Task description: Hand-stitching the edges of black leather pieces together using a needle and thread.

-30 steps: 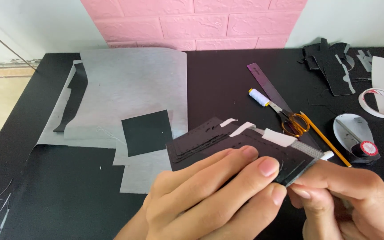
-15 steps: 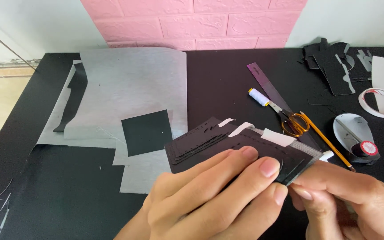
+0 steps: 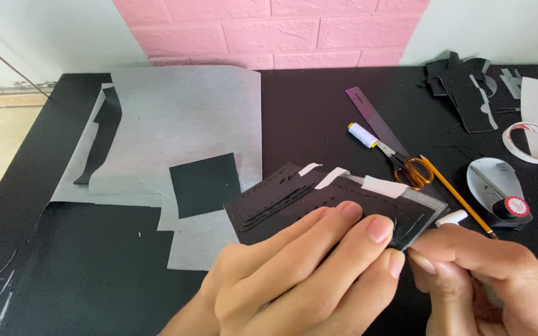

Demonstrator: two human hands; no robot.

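2 hands, left hand (image 3: 294,280) and right hand (image 3: 487,280), pinch stacked black leather pieces (image 3: 319,196).

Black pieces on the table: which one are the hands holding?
The stitched stack with white tabs at centre, pinched between the left hand and right hand. The black square and the far-right scraps lie untouched.

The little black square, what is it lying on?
The black square lies on grey paper, which rests on the black table. What the paper hides beneath cannot be seen.
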